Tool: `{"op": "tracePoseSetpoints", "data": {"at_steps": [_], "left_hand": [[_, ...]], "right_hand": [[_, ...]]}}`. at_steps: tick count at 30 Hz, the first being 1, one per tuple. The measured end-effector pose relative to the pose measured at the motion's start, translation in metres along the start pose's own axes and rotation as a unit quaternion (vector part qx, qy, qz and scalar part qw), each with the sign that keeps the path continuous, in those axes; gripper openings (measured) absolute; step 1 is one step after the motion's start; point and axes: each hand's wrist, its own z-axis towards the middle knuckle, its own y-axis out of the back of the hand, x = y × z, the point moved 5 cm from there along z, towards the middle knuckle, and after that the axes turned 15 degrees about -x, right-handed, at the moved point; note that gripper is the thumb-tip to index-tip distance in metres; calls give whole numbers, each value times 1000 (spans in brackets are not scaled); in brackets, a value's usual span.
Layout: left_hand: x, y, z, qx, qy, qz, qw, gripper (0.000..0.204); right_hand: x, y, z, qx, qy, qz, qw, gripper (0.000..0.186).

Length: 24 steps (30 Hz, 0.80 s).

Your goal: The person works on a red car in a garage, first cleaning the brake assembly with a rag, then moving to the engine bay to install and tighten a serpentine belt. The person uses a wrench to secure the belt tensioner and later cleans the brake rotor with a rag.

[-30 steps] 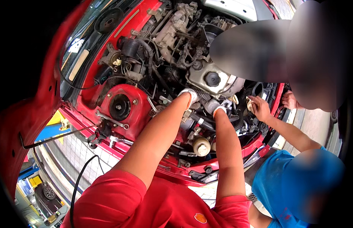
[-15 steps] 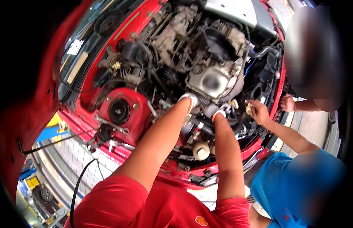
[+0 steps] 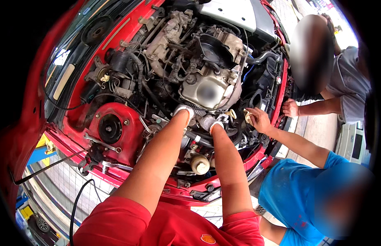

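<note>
Both my hands wear whitish gloves and reach down into the engine bay of a red car. My left hand (image 3: 184, 110) is at the lower edge of the silver engine cover (image 3: 198, 84), beside a dark ribbed part; its fingers are hidden below. Just right of it, my right hand (image 3: 208, 123) is low among black hoses (image 3: 200, 139), its fingers pointing left toward the engine. What either hand grips cannot be made out. Nearer me sits a cream round-capped reservoir (image 3: 200, 164).
A co-worker in a blue shirt (image 3: 285, 197) reaches in from the right, a pale crumpled piece (image 3: 249, 117) in hand. Another person's hand (image 3: 290, 108) rests on the red front edge. A wrench (image 3: 104, 143) and a ratchet (image 3: 112, 166) lie by the strut tower (image 3: 127, 123).
My view has shifted, so the engine bay sits farther left in the picture and more of the person at the far right shows. My hands stay at nearly the same place by the engine.
</note>
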Motion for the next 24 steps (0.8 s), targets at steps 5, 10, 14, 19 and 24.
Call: {"op": "tracePoseSetpoints", "data": {"at_steps": [5, 10, 14, 19, 24], "left_hand": [[28, -25, 41, -42, 59, -127, 989, 40], [31, -27, 59, -24, -133, 208, 969, 38], [1, -7, 10, 0, -133, 175, 975, 33], [-1, 19, -18, -58, -211, 221, 950, 27], [4, 18, -18, -20, -34, 8, 999, 30]], "right_hand": [[5, 4, 8, 20, -4, 39, 999, 85], [23, 27, -14, 49, -1, 36, 998, 83], [-4, -2, -2, 45, 5, 14, 999, 78], [17, 10, -4, 29, 150, -73, 986, 53], [4, 9, -2, 57, -24, 44, 997, 79]]}}
